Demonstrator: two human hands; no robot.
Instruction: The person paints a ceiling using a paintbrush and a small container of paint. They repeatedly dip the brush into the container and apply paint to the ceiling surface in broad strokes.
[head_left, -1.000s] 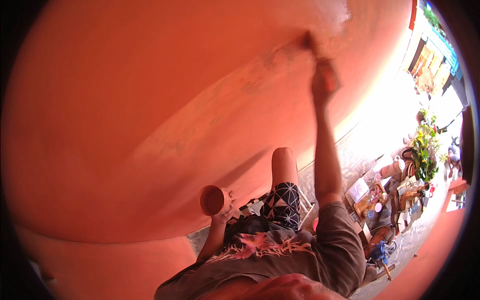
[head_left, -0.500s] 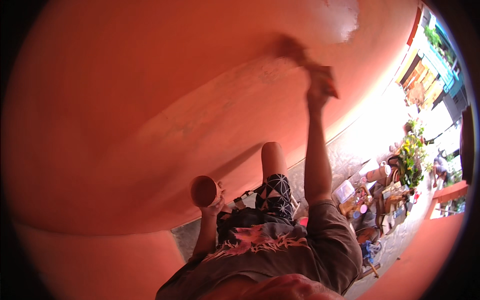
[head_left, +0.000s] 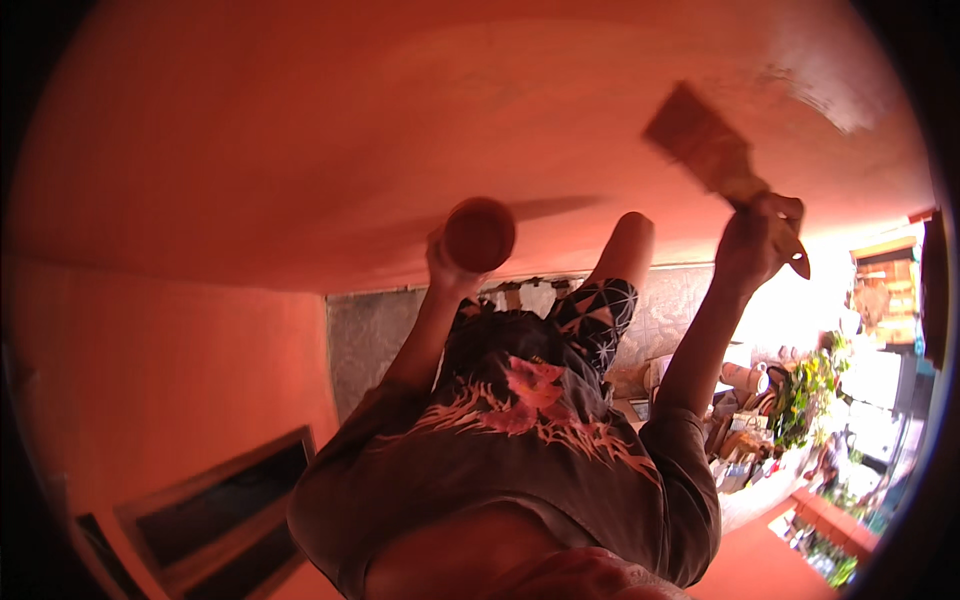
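My left hand [head_left: 444,266] is wrapped around a round cup [head_left: 481,236], its mouth turned up towards me and its inside a dark orange-red. A wide flat paintbrush [head_left: 703,148] is in the closed fingers of my right hand [head_left: 752,246], out to the right. Its broad bristle end points up and left in front of the orange-red wall [head_left: 330,130]. I cannot tell whether the bristles touch that wall. The end of the brush handle, with a hole in it, sticks out below my fist.
Framed dark openings [head_left: 225,510] are in the side wall at lower left. Beyond my right arm lie many household items, among them a pale cylindrical container [head_left: 744,377] and a leafy plant [head_left: 805,395]. One of my knees [head_left: 628,250] is near the wall.
The view has turned. My right hand and the brush are farther right and lower in the picture, the brush less blurred. My left hand has lifted the cup up and to the right.
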